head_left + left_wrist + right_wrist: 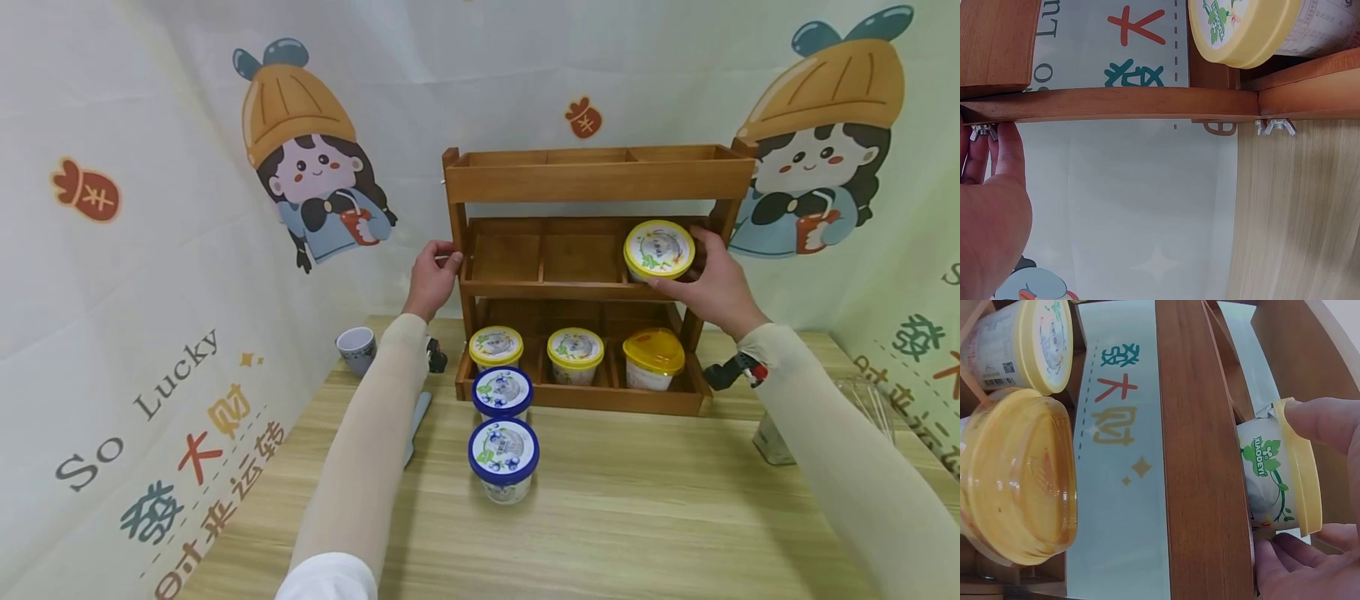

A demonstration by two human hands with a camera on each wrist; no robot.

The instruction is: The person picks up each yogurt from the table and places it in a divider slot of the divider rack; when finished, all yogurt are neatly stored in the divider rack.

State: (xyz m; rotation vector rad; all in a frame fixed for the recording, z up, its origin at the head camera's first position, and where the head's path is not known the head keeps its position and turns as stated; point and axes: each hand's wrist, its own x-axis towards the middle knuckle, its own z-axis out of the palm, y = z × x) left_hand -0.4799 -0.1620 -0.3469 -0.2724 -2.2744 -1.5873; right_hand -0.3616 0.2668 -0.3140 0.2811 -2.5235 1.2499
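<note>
My right hand (716,283) grips a tub with a yellow-rimmed lid (659,248) in the right compartment of the wooden rack's (600,182) middle tier. In the right wrist view, the thumb lies on the lid of this tub (1275,475) and the fingers are at its side. The tub is tilted, its lid facing forward. At the rack's left post, my left hand (433,279) touches the wood with its fingertips, beside a metal wing nut (984,131). On the bottom tier sit two yellow-lidded tubs (496,346) and one with a domed yellow cover (653,358).
Two blue-lidded tubs (504,458) stand on the table (615,500) before the rack. Left of them lie a pale blue utensil (417,427) and a small patterned cup (357,348). A container with a wire whisk (873,408) is partly behind the right forearm.
</note>
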